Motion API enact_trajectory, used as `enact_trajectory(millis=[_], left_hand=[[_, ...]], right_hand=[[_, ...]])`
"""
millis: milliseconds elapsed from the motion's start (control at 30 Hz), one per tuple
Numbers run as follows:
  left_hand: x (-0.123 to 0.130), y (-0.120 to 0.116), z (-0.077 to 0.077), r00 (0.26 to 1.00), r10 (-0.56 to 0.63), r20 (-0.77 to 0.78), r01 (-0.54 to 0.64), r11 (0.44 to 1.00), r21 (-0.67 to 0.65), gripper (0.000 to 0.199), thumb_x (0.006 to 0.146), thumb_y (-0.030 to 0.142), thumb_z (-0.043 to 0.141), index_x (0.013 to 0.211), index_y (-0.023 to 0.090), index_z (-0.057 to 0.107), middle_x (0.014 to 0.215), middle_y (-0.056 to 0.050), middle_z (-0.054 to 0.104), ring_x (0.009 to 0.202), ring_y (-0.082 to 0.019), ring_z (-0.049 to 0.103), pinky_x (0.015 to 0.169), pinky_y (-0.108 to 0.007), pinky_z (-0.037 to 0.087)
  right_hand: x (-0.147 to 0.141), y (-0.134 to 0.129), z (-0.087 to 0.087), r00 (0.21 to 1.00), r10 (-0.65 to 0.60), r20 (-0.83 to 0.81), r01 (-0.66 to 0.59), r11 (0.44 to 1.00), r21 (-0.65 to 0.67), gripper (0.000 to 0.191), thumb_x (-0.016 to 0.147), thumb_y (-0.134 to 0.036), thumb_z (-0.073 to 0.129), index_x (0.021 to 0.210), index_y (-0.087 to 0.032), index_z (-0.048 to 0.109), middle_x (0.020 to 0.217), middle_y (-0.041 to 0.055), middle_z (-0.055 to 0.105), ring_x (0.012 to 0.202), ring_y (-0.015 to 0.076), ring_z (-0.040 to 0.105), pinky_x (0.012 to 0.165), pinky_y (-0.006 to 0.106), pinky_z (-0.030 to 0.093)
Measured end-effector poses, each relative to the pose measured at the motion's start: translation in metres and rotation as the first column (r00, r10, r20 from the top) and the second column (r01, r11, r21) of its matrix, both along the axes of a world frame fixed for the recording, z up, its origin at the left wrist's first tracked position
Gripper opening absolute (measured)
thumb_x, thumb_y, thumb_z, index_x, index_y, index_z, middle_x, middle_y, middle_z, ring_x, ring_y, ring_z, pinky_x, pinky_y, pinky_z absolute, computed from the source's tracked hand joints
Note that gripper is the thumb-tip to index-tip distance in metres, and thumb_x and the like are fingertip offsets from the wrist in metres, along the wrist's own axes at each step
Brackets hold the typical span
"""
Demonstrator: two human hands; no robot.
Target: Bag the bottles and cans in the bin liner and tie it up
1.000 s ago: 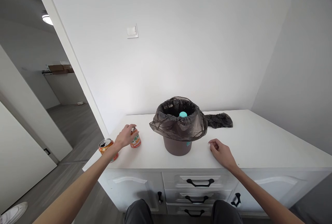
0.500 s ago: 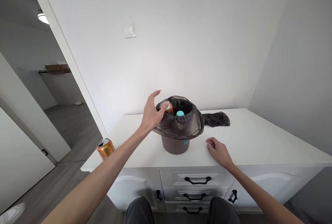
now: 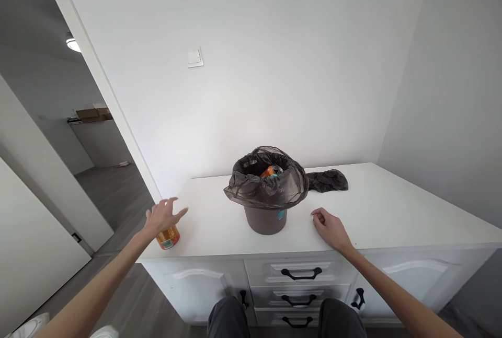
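My left hand (image 3: pixel 163 216) is open above an orange drink can (image 3: pixel 168 238) at the left end of the white cabinet top. Its fingers are spread, and the hand hides the can's upper part. At the centre stands a brown bin (image 3: pixel 266 220), its rim covered by a black bin bag (image 3: pixel 270 191) folded outward. Inside the bag another orange can (image 3: pixel 270 171) lies tilted, with a sliver of something teal beside it. My right hand (image 3: pixel 330 229) rests on the cabinet top to the right of the bin. Its fingers are curled in, and nothing shows in them.
A crumpled black bag (image 3: pixel 328 181) lies behind and right of the bin. The white cabinet (image 3: pixel 392 202) has black-handled drawers (image 3: pixel 301 274) below its front edge. A wall with a light switch (image 3: pixel 195 58) rises behind it. An open doorway is on the left.
My left hand has let go of a can in the bin and moved left and down to the other can. The view has shifted slightly. My right hand stays in place.
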State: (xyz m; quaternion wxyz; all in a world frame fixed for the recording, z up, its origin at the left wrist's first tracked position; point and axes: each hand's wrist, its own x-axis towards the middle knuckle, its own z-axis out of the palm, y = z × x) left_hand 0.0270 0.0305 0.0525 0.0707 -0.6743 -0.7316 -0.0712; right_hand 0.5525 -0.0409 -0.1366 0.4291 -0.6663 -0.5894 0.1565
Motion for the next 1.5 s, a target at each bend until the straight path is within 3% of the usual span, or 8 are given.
enact_trajectory(millis=[433, 633, 833, 967, 1100, 1233, 1367, 1500], left_hand=[[0.031, -0.036, 0.015, 0.959, -0.205, 0.198, 0.139, 0.944, 0.300, 0.033, 0.089, 0.039, 0.050, 0.115, 0.022, 0.063, 0.124, -0.009, 0.068, 0.086, -0.024, 0.070, 0.075, -0.038, 0.054], [0.107, -0.032, 0.100, 0.749, -0.484, 0.453, -0.048, 0.642, 0.765, 0.023, 0.091, 0.037, 0.058, 0.108, 0.022, 0.062, 0.118, -0.006, 0.071, 0.095, -0.022, 0.071, 0.076, -0.032, 0.056], [0.222, -0.031, 0.138, 0.602, -0.796, 0.053, 0.410, 0.366, 0.835, 0.014, 0.092, 0.017, 0.057, 0.105, 0.022, 0.061, 0.107, -0.004, 0.071, 0.092, -0.017, 0.069, 0.084, -0.032, 0.053], [0.274, -0.040, 0.116, 0.478, -0.875, -0.073, 0.670, 0.310, 0.674, 0.013, 0.101, 0.021, 0.051, 0.106, 0.024, 0.063, 0.104, -0.003, 0.073, 0.097, -0.019, 0.067, 0.100, -0.039, 0.048], [0.269, -0.060, 0.095, 0.451, -0.889, 0.086, 0.532, 0.344, 0.774, 0.021, 0.107, 0.029, 0.042, 0.115, 0.025, 0.061, 0.117, -0.006, 0.070, 0.114, -0.020, 0.064, 0.106, -0.039, 0.047], [0.206, -0.059, 0.060, 0.612, -0.729, 0.306, 0.240, 0.540, 0.807, 0.029, 0.109, 0.040, 0.036, 0.118, 0.024, 0.059, 0.133, -0.010, 0.062, 0.130, -0.023, 0.056, 0.112, -0.042, 0.043], [0.130, -0.032, -0.010, 0.849, -0.351, 0.396, 0.233, 0.920, 0.316, 0.044, 0.106, 0.050, 0.028, 0.124, 0.022, 0.057, 0.135, -0.012, 0.065, 0.130, -0.027, 0.059, 0.108, -0.044, 0.048], [0.089, -0.019, -0.082, 0.901, -0.270, 0.340, 0.241, 0.962, 0.125, 0.040, 0.097, 0.047, 0.043, 0.113, 0.017, 0.064, 0.127, -0.017, 0.070, 0.131, -0.033, 0.060, 0.113, -0.048, 0.045]], right_hand=[[-0.001, -0.002, 0.000, 1.000, -0.005, -0.007, 0.005, 1.000, 0.017, 0.025, 0.088, -0.038, 0.045, 0.099, -0.025, 0.063, 0.082, 0.0011, 0.071, 0.074, 0.0215, 0.066, 0.071, 0.032, 0.046], [0.001, 0.000, -0.001, 1.000, 0.004, -0.023, -0.004, 1.000, 0.015, 0.024, 0.088, -0.039, 0.046, 0.099, -0.025, 0.063, 0.082, 0.0014, 0.072, 0.075, 0.0222, 0.067, 0.072, 0.033, 0.047], [0.000, 0.001, -0.001, 0.999, 0.012, -0.040, -0.012, 1.000, 0.004, 0.024, 0.089, -0.039, 0.044, 0.099, -0.026, 0.062, 0.082, 0.0015, 0.071, 0.075, 0.0230, 0.066, 0.075, 0.035, 0.048], [0.000, 0.000, 0.001, 0.999, 0.004, -0.046, -0.003, 1.000, 0.021, 0.023, 0.088, -0.038, 0.045, 0.098, -0.026, 0.062, 0.080, 0.0017, 0.071, 0.074, 0.0229, 0.066, 0.073, 0.035, 0.047], [0.001, 0.000, 0.003, 0.999, 0.008, -0.049, -0.006, 1.000, 0.028, 0.023, 0.090, -0.037, 0.043, 0.099, -0.026, 0.061, 0.078, 0.0009, 0.070, 0.073, 0.0220, 0.065, 0.072, 0.034, 0.046], [0.002, 0.000, 0.005, 0.998, 0.018, -0.065, -0.017, 1.000, 0.026, 0.022, 0.090, -0.036, 0.043, 0.099, -0.026, 0.061, 0.078, 0.0002, 0.070, 0.072, 0.0211, 0.064, 0.071, 0.033, 0.046], [0.003, 0.000, 0.005, 0.998, 0.017, -0.066, -0.014, 0.999, 0.034, 0.021, 0.089, -0.036, 0.045, 0.098, -0.026, 0.062, 0.078, 0.0004, 0.070, 0.071, 0.0210, 0.064, 0.070, 0.032, 0.045], [0.003, 0.000, 0.003, 0.999, 0.018, -0.042, -0.017, 0.999, 0.030, 0.022, 0.090, -0.035, 0.044, 0.099, -0.026, 0.061, 0.078, 0.0001, 0.070, 0.071, 0.0211, 0.064, 0.070, 0.032, 0.045]])
